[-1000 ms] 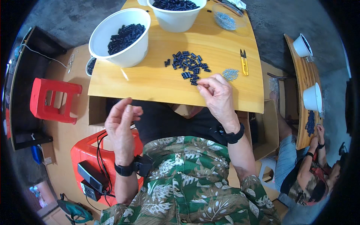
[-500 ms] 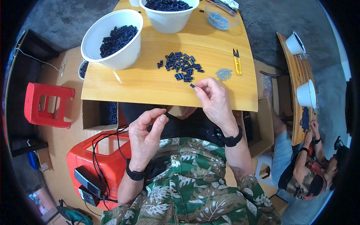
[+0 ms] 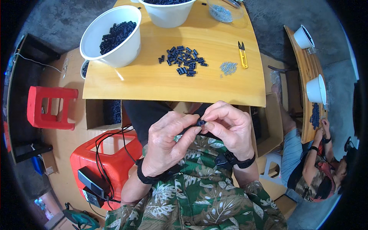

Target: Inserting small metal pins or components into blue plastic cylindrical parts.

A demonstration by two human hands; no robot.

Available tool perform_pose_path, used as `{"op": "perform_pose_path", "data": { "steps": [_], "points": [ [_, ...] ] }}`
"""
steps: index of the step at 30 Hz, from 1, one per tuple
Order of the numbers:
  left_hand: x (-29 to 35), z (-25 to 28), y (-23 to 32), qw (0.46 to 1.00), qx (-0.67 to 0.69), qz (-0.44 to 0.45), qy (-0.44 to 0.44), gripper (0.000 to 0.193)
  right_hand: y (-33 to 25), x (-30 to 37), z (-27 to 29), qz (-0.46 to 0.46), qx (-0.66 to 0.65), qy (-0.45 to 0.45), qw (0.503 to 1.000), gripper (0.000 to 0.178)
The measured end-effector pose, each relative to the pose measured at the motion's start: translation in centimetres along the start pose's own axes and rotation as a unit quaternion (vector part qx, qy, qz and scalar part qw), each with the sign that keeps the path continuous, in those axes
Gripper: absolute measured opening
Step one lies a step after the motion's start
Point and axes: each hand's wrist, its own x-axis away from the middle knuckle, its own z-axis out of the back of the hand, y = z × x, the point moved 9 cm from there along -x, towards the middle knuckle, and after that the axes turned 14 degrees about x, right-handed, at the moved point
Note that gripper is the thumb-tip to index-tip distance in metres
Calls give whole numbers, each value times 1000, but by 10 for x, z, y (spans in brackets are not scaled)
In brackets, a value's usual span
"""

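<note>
In front of my chest, just off the table's near edge, both hands meet at a small black plastic part (image 3: 200, 122). My left hand (image 3: 168, 136) pinches it with thumb and fingertips from the left. From the other side my right hand (image 3: 230, 128) grips it between thumb and index finger. The fingers cover much of the part, and any smaller piece among them is hidden. Beyond the hands, a loose pile of similar black plastic parts (image 3: 183, 58) lies on the wooden table (image 3: 153, 84). Right of that pile is a little heap of small silvery metal pieces (image 3: 229, 68).
Yellow-handled thread snips (image 3: 243, 55) lie at the table's right. A white tub (image 3: 90, 42) and another white tub (image 3: 168, 17) hold black parts; behind is a clear dish (image 3: 226, 15). Red stools (image 3: 105, 165) stand left. A co-worker (image 3: 312, 168) sits at a bench on the right.
My right hand has moved from the table edge toward my body with the black part. My left hand has moved right to meet it, and both now grip the part.
</note>
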Motion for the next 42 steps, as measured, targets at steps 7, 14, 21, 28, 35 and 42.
{"op": "perform_pose_path", "data": {
  "steps": [7, 14, 21, 28, 35, 42],
  "points": [
    [4, -3, 3, 999, -30, -18, -25, 21, -20, 5, 0, 35, 99, 31, 994, 13],
    [6, -1, 0, 999, 41, -7, -24, 20, -31, 7, -4, 80, 87, 37, 992, 21],
    [6, 3, 12, 998, 11, -57, -9, 22, -5, 11, -9, -24, -9, 10, 1000, 13],
    [5, 2, 19, 993, 18, -118, -14, 29, 24, 16, -32, -138, -251, -56, 957, 12],
    [11, 3, 9, 997, 38, -66, 0, 29, 27, 11, -26, -149, -196, -39, 969, 13],
    [12, -6, 18, 990, -110, -85, -16, 29, 7, 8, -15, -71, 16, 6, 997, 7]
  ]
}}
